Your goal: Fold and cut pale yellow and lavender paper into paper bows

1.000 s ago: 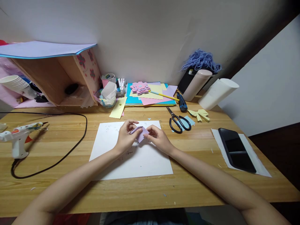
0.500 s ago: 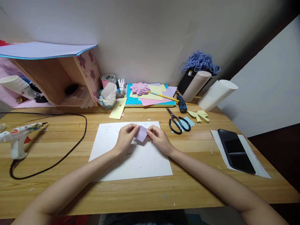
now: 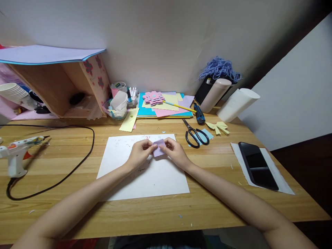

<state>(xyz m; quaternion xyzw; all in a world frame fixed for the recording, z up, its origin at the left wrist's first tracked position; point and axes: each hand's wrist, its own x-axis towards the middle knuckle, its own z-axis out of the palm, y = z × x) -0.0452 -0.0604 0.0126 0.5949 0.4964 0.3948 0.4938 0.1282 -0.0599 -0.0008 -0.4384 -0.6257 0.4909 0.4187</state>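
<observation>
A small square of purple paper (image 3: pixel 159 150) is held between my two hands, above a white sheet (image 3: pixel 145 183) marked with ink and specks. My left hand (image 3: pixel 140 151) grips its left side with the thumb on the near face. On the opposite side, my right hand (image 3: pixel 175 151) pinches it, thumb also in front. The fingers behind the paper are partly hidden. Beyond my right hand lie black-handled scissors (image 3: pixel 191 130) over a scrap of light blue paper (image 3: pixel 207 134).
At left lies a glue gun (image 3: pixel 19 152) with a looping black cord (image 3: pixel 93 138). Colored papers (image 3: pixel 145 112) carry a pink paper flower (image 3: pixel 153 98) and a pencil (image 3: pixel 181 106). A utility knife (image 3: pixel 199 114), yellow paper bow (image 3: pixel 218 128) and phone (image 3: pixel 258 166) are at right.
The purple paper has turned from a diamond angle to nearly square-on. Both thumbs have moved inward over its near face. The view has shifted slightly.
</observation>
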